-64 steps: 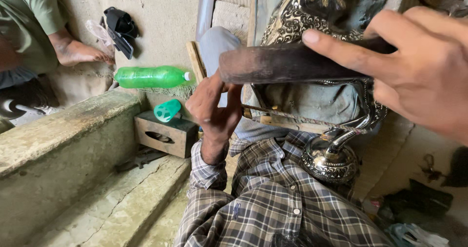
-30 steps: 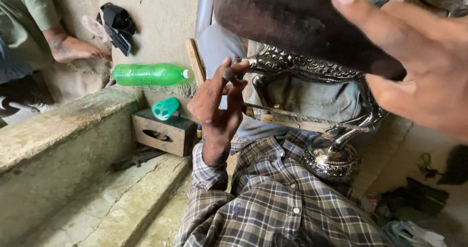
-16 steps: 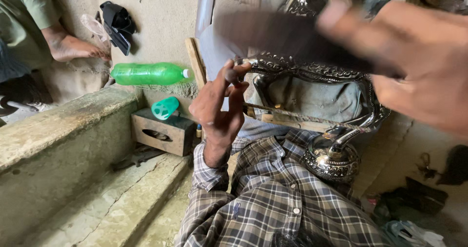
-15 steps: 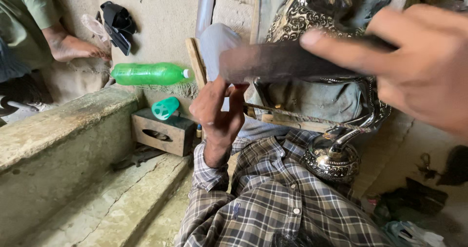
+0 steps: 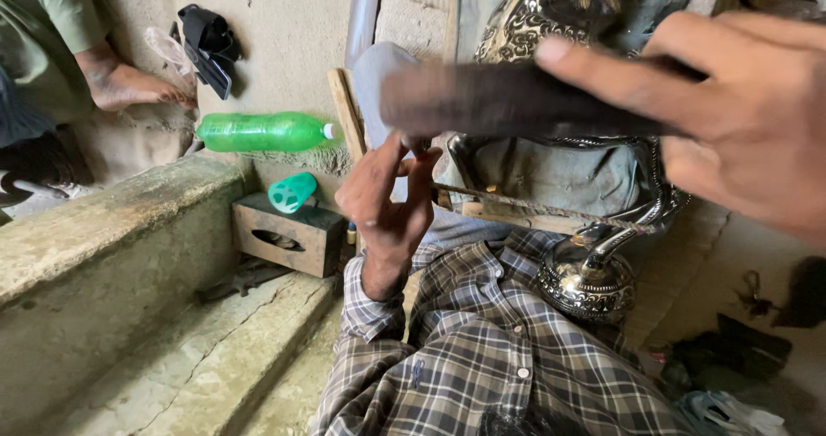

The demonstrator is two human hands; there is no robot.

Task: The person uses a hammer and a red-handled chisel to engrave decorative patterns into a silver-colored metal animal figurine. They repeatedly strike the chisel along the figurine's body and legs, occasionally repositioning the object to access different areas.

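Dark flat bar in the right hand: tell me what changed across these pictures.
The dark flat bar, held throughout by the right hand, swung up, then back down to level. The left hand kept pinching at the ornate silver frame. The green plastic bottle stayed put.

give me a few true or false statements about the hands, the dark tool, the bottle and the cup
1. The right hand holds a dark flat tool. True.
2. The green bottle stands upright. False: it lies on its side on the ledge.
3. The left hand grips the bottle. False: it is raised by the ornate silver piece, apart from the bottle.
4. A teal cup lies on the wooden box. True.
5. The person wears a plain white sleeve. False: the sleeve is plaid.
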